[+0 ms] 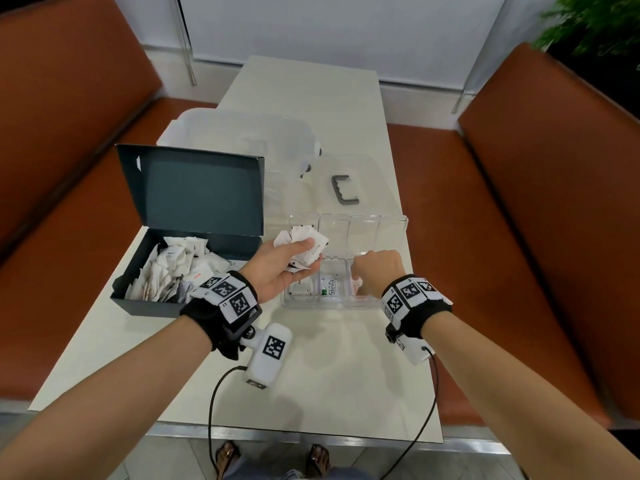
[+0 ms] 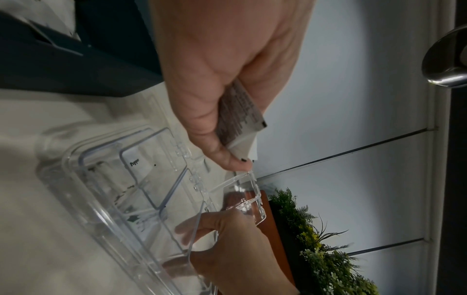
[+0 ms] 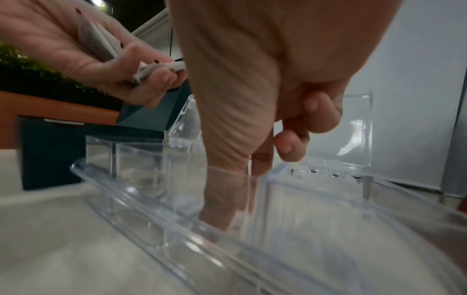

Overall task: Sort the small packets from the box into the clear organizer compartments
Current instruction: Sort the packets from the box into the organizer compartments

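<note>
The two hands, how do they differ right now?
The left hand lies palm up above the organizer, gripping a bunch of packets; the right hand points down, fingers reaching into a near compartment. The left is raised; the right is lower. Both wear black wrist straps with markers.

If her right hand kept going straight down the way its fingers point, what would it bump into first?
Probably the packet with red print in the clear organizer's near-row compartment. The right hand already reaches down into it, though the blurred wrist view doesn't show how close the fingertips are.
</note>
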### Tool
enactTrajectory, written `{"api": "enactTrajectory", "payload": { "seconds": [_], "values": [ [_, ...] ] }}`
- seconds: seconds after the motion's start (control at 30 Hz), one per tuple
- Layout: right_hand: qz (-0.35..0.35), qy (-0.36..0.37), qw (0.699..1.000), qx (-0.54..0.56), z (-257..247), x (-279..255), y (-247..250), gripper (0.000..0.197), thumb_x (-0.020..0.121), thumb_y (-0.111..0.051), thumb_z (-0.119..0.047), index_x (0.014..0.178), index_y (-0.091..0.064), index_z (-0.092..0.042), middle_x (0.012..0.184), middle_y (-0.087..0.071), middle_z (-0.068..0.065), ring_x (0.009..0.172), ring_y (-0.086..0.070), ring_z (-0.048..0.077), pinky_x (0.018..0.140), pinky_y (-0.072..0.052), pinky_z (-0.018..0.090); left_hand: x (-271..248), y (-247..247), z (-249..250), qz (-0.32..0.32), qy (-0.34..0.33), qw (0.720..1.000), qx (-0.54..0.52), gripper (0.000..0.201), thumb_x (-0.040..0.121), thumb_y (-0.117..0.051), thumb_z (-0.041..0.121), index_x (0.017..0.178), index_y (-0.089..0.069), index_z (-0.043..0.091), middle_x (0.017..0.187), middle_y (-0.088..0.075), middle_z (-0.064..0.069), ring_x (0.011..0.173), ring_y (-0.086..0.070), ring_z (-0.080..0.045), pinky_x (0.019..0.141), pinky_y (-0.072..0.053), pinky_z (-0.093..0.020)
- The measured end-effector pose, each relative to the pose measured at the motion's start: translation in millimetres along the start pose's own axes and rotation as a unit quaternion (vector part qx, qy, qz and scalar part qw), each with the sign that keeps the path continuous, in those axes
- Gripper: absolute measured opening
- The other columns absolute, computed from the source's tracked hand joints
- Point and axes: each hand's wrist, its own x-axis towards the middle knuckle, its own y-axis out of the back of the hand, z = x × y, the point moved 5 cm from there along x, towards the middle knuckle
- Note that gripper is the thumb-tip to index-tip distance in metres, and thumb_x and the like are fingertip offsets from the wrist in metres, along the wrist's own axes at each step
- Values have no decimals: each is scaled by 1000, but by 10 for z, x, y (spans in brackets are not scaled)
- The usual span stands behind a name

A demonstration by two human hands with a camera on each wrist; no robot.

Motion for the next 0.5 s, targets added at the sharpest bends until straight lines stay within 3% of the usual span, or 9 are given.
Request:
{"api": "enactTrajectory", "payload": {
  "seconds": [0.2,0.33,0.5],
  "values": [
    [22,20,999,-44,-35,7,-23,27,89,-62,-35,113,-63,-23,101,-66,-1,93,-64,22,70,-40,29,2,4,16,9,1,1000,-9,16,90,-65,3,105,-61,4,87,-72,-13,70,-73,-19,58,-58,-28],
    [24,24,998,-46,-35,6,-9,29,88,-61,-40,111,-64,-22,99,-66,-1,91,-64,22,71,-41,29,-5,8,17,12,7,1000,-5,13,90,-65,3,103,-61,4,76,-74,-10,68,-73,-18,57,-58,-28],
    [19,23,999,-11,2,-2,10,32,86,-62,-46,113,-65,-28,102,-67,-3,94,-64,21,75,-44,29,-23,8,21,12,17,1000,-10,20,88,-67,5,107,-60,2,90,-71,-15,71,-73,-21,59,-59,-31]
  ]
}}
